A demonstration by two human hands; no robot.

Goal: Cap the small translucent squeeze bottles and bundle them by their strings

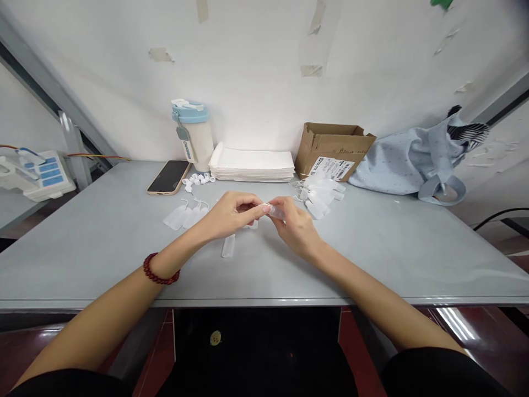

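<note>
Both hands meet over the middle of the grey table [103, 242]. My left hand [231, 214] and my right hand [294, 225] pinch the two ends of one small clear plastic bottle [273, 210] held just above the tabletop. A red bead bracelet [159, 271] circles my left wrist. Below the hands a single clear bottle [228, 246] lies on the table. Left of them lie a few capped bottles [185, 216]. A pile of clear bottles [320, 194] sits to the right, in front of the box.
Along the wall stand a white tumbler with a blue lid [193, 132], a stack of white sheets [252, 164], an open cardboard box [333, 148] and a light blue bag [413, 162]. A phone [168, 177] and small white caps [197, 180] lie nearby. A white device [35, 175] sits far left.
</note>
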